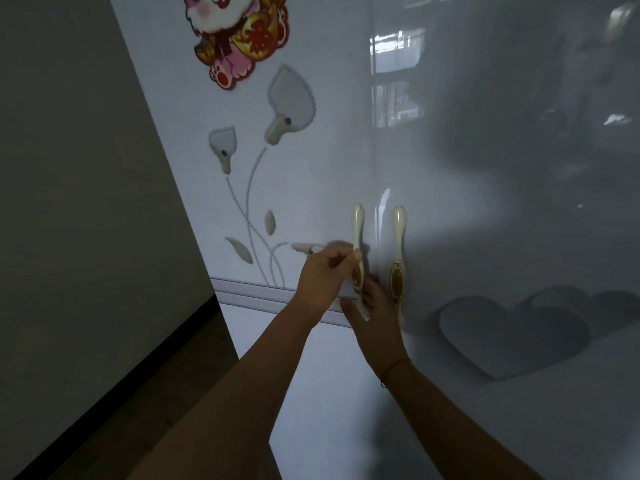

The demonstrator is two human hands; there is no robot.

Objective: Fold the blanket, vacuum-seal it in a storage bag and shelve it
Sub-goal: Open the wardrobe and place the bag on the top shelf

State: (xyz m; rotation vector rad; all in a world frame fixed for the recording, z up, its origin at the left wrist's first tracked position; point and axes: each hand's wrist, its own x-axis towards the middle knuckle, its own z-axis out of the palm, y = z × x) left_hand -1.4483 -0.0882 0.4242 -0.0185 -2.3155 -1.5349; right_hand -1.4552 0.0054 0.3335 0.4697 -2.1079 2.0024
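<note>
- Centrally, a glossy white two-door wardrobe (450, 202) is seen from close by, and its inside is hidden behind the door panels.
- Whether the left door is fully closed cannot be told.
- Neither the blanket nor the storage bag is shown, so their place cannot be told.
- Two slim cream handles with gold oval insets are mounted side by side at the door seam: the left handle (357, 226) and the right handle (398, 237).
- The left handle is gripped at its middle by the left hand (323, 275), with the fingers curled round it.
- The right hand (372, 315) is held just below, its fingers reaching up to the lower end of the same handle; whether they are closed on it cannot be told.
- A thin dark cord (394, 367) is worn on the right wrist.
- The right handle is left untouched.
- A red, pink and gold cartoon rabbit sticker (239, 32) is stuck high on the left door, above a raised pale flower motif (291, 102).
- Grey heart shapes (512, 337) are set low on the right door.
- A plain grey wall (69, 168) is seen beside the wardrobe.
</note>
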